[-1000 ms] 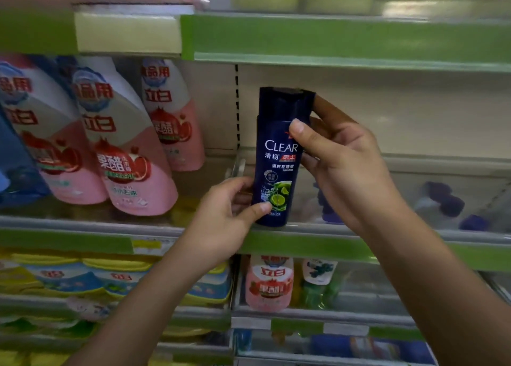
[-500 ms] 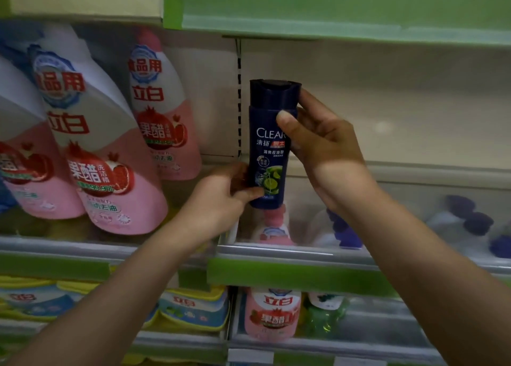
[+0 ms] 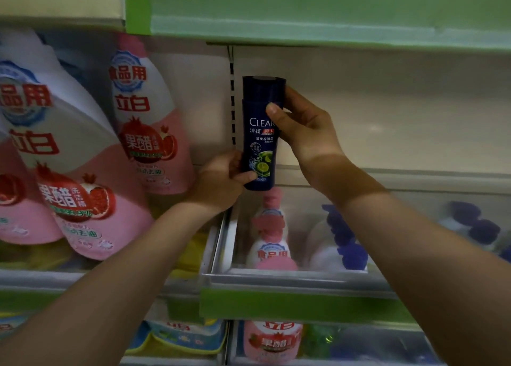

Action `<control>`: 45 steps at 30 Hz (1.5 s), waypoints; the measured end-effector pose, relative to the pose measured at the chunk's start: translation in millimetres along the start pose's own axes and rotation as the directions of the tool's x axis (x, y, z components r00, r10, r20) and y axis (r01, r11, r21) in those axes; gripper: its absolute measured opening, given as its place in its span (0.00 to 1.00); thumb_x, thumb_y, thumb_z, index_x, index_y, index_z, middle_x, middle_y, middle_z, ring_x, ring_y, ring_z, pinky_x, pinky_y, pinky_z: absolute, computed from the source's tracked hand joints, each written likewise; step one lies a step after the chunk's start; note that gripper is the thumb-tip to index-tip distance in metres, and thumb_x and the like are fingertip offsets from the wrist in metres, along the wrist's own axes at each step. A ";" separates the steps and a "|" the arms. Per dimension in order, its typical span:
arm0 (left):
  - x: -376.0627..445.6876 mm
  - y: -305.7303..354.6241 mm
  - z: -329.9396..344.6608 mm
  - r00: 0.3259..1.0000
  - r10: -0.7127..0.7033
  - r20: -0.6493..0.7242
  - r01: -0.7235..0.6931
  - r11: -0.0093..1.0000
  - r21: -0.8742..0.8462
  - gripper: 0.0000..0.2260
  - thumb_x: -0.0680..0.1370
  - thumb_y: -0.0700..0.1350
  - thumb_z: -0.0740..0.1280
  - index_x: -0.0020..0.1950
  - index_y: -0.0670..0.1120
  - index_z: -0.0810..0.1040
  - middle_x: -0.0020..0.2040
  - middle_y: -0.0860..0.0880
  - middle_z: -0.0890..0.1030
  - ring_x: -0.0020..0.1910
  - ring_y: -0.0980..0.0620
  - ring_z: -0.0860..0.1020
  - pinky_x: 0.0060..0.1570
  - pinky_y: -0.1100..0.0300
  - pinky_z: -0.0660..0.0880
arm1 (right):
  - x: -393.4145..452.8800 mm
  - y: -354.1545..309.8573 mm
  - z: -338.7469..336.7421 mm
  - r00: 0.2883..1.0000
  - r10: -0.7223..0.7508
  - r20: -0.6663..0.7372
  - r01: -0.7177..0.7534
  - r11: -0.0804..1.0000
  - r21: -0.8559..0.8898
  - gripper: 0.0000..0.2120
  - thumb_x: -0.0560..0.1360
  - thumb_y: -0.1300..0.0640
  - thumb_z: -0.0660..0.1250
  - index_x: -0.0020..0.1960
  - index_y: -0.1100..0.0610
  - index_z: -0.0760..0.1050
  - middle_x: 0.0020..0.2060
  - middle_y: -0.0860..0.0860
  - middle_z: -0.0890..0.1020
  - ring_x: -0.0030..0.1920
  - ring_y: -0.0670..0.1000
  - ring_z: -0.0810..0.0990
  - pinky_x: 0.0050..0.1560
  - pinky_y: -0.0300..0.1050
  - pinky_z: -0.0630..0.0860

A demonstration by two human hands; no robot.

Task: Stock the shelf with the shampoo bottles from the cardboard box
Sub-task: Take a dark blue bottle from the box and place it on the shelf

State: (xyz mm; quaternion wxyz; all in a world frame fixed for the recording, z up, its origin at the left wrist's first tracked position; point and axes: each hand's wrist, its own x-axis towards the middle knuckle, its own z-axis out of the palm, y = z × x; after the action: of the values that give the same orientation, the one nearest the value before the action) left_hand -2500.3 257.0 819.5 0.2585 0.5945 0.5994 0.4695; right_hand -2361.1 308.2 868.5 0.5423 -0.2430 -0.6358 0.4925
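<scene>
Left forearm: our bare left arm rises from the lower left corner and slants up toward the middle of the view.
Right forearm: our right arm comes in from the lower right edge and reaches up and to the left.
Shelf lip: the clear front rail with its green strip runs under both arms; the shelf floor behind it is see-through, and a pink-capped bottle and blue-capped white bottles of the level below show through it.
Left hand: our left hand grips the foot of the shampoo bottle; the thumb is curled across the lower front of the label, the other fingers are hidden behind the bottle.
Right hand: our right hand holds the upper half of the bottle from its right side; the thumb presses the front just under the cap and the fingers wrap round the back, so they are clamped on the bottle.
Shampoo bottle: the dark blue CLEAR shampoo bottle stands upright, label facing us, cap on top, held between both hands at the left end of the right-hand bay. We cannot tell whether its base touches the shelf floor.
Left bay: large pink and white dish-soap bottles with red fruit prints stand in rows just left of the bottle.
Divider: a slotted upright in the back wall sits right behind the bottle's left edge.
Back wall: a pale panel fills the right bay behind our hands.
Upper shelf: a green edge strip spans the top.
</scene>
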 end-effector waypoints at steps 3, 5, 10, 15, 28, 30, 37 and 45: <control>11.7 -5.5 -0.5 1.000 0.019 -0.005 -0.019 1.000 -0.018 0.08 0.75 0.37 0.68 0.50 0.48 0.75 0.48 0.49 0.81 0.52 0.49 0.79 0.59 0.51 0.74 | 13.0 5.8 -0.8 0.999 -0.003 -0.047 -0.001 0.998 -0.070 0.22 0.77 0.61 0.68 0.71 0.58 0.71 0.62 0.58 0.78 0.60 0.56 0.80 0.62 0.50 0.77; 19.7 -9.6 -0.4 0.999 0.036 -0.014 -0.036 0.999 0.007 0.08 0.75 0.37 0.69 0.50 0.48 0.76 0.49 0.46 0.81 0.52 0.47 0.79 0.60 0.48 0.74 | 18.9 7.6 -0.8 0.997 -0.017 -0.074 0.008 0.993 -0.119 0.21 0.77 0.61 0.68 0.69 0.58 0.73 0.62 0.56 0.76 0.60 0.55 0.78 0.60 0.43 0.77; 36.7 -17.8 3.3 0.999 0.021 -0.047 -0.019 0.998 0.053 0.08 0.74 0.38 0.70 0.52 0.45 0.76 0.50 0.45 0.81 0.52 0.46 0.79 0.60 0.47 0.74 | 29.7 12.2 -1.7 0.996 -0.030 -0.086 0.018 0.991 -0.133 0.20 0.77 0.63 0.68 0.68 0.59 0.73 0.60 0.61 0.77 0.54 0.50 0.79 0.54 0.35 0.77; 45.2 -17.1 7.9 0.997 0.012 -0.081 -0.007 0.998 0.066 0.11 0.75 0.37 0.69 0.57 0.38 0.76 0.49 0.46 0.78 0.51 0.48 0.77 0.58 0.54 0.73 | 41.1 18.0 -2.9 0.995 -0.002 -0.100 -0.005 0.997 -0.072 0.21 0.75 0.64 0.69 0.68 0.63 0.73 0.61 0.62 0.79 0.60 0.56 0.79 0.61 0.45 0.77; 49.7 -18.4 8.6 0.994 -0.038 -0.107 0.036 0.999 -0.014 0.12 0.74 0.36 0.69 0.57 0.39 0.77 0.51 0.44 0.79 0.53 0.46 0.78 0.59 0.53 0.73 | 40.2 18.0 -2.1 0.989 0.028 -0.148 -0.020 0.998 0.054 0.21 0.73 0.68 0.70 0.66 0.66 0.74 0.55 0.63 0.82 0.55 0.58 0.82 0.59 0.51 0.79; 49.3 -18.2 8.5 0.993 -0.043 -0.107 0.042 0.999 -0.018 0.12 0.74 0.36 0.70 0.57 0.39 0.77 0.52 0.44 0.79 0.53 0.46 0.78 0.60 0.53 0.73 | 39.3 17.9 -2.8 0.984 0.026 -0.176 -0.020 0.999 0.032 0.21 0.72 0.67 0.72 0.64 0.66 0.76 0.53 0.63 0.82 0.55 0.59 0.82 0.58 0.53 0.79; 36.8 -12.3 6.1 0.990 -0.067 -0.123 0.052 0.992 -0.119 0.15 0.73 0.36 0.71 0.59 0.41 0.75 0.53 0.45 0.79 0.52 0.50 0.77 0.58 0.56 0.74 | 29.0 9.5 -3.9 0.980 0.048 -0.192 -0.079 0.984 -0.157 0.21 0.72 0.58 0.75 0.63 0.58 0.76 0.51 0.52 0.80 0.55 0.53 0.81 0.56 0.45 0.79; -9.9 21.0 3.5 0.978 -0.055 -0.200 0.054 0.998 -0.009 0.17 0.74 0.39 0.70 0.62 0.43 0.73 0.55 0.48 0.77 0.47 0.55 0.75 0.36 0.72 0.72 | -24.3 -16.6 -17.7 0.951 0.224 -0.212 -0.255 0.957 -0.137 0.19 0.74 0.61 0.72 0.62 0.55 0.74 0.56 0.51 0.79 0.57 0.52 0.79 0.62 0.53 0.77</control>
State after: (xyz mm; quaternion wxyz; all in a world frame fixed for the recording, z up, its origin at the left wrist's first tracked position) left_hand -2485.9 245.3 833.8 0.2107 0.5272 0.6378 0.5205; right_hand -2333.8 287.6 871.0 0.5162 -0.4089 -0.5835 0.4752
